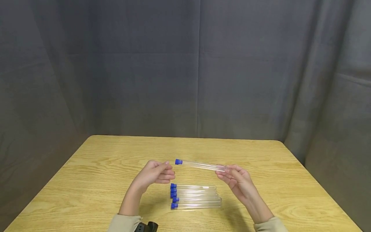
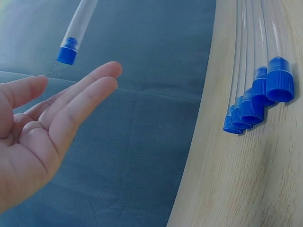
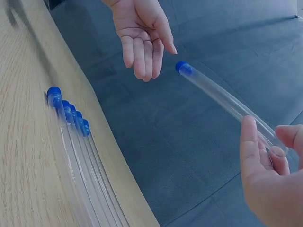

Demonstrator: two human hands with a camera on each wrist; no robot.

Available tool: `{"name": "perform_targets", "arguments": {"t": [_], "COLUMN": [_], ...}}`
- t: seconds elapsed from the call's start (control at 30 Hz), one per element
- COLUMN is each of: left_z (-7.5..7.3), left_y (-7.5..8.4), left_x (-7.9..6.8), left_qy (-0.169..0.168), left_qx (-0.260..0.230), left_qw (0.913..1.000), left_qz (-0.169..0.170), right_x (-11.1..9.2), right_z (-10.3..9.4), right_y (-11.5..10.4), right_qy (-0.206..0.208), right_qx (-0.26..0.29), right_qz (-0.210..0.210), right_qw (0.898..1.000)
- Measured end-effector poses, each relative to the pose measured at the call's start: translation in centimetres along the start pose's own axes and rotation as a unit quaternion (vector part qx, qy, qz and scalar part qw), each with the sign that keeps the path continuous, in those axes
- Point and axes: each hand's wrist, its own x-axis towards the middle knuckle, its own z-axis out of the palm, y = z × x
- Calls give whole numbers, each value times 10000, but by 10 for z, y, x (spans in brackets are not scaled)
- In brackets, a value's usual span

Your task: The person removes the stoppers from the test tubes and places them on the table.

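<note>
A clear test tube [image 1: 200, 165] with a blue cap [image 1: 178, 161] is held up above the table, its capped end pointing left. My right hand [image 1: 239, 182] pinches it near the rounded end, between thumb and fingers, as the right wrist view also shows. Just left of the cap, my left hand [image 1: 156, 174] has its fingers extended and the thumb apart; in the left wrist view a gap separates that hand [image 2: 52, 113] from the cap [image 2: 67, 53]. Below both hands, several capped test tubes [image 1: 197, 196] lie side by side on the table, caps to the left.
The wooden table [image 1: 101, 180] has light grain and rounded far corners. Behind it and along both sides hang dark grey curtains [image 1: 145, 80]. A black device [image 1: 147, 227] sits at the left wrist, by the beige sleeve.
</note>
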Motion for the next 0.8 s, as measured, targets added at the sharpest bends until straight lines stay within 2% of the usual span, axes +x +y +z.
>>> {"name": "perform_targets", "arguments": {"t": [0.1, 0.53, 0.8], "left_z": [1, 4, 5], "left_y": [0, 2, 1], "left_x": [0, 2, 4], "left_qy": [12, 5, -165], "left_qx": [-34, -275, -392], "left_qw": [10000, 9996, 9987], "left_qz": [46, 103, 269], "right_x": [1, 2, 2], "right_z": [1, 4, 5], "right_y": [1, 5, 6], "right_qy": [-105, -54, 9], "right_qx": [48, 114, 148], "right_qz": [33, 208, 256], "right_qw": [9999, 9997, 9996]}}
